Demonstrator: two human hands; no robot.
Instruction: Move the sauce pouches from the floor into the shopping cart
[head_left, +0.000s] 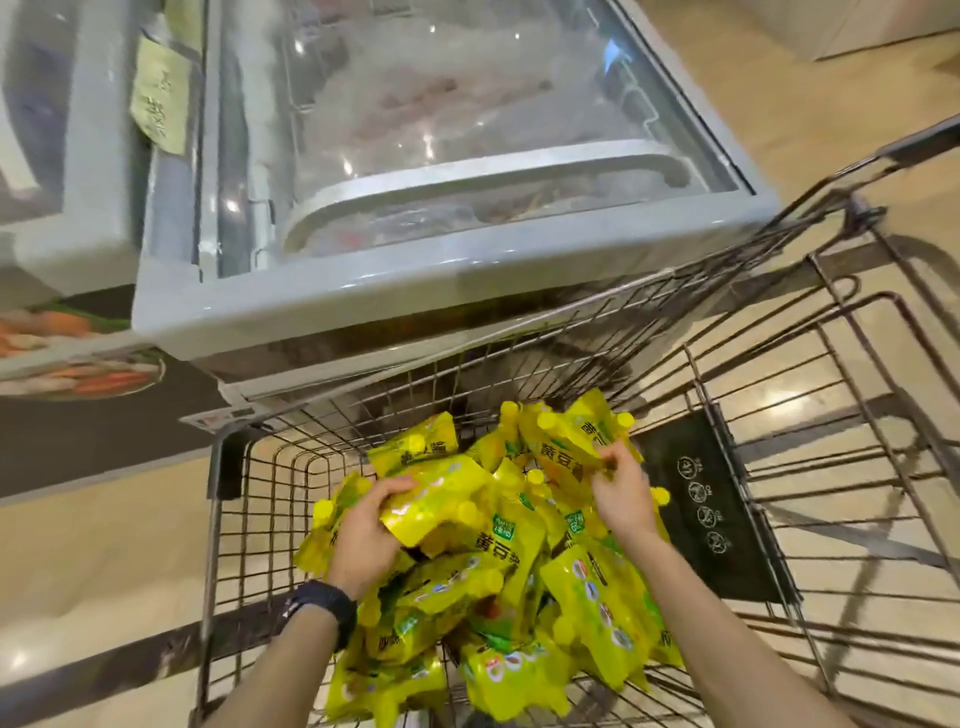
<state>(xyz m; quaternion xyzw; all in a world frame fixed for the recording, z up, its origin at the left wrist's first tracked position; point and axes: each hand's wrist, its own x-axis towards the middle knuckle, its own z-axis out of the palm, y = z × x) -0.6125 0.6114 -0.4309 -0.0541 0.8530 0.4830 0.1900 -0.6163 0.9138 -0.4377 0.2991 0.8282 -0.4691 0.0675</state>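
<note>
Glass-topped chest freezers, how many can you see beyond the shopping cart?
2. One white glass-topped chest freezer stands directly ahead of the wire shopping cart; a second freezer sits to its left, partly cut off. Others may be out of view.

Pouches (498, 582) in cart (249, 519) (freezer (415, 291) just behind)

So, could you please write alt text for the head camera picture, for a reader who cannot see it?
Seen from above, a person's left hand grips a yellow pouch and the right hand pinches a second pouch, over a pile of pouches in a wire shopping cart. A glass-topped freezer stands just beyond the cart.
</note>
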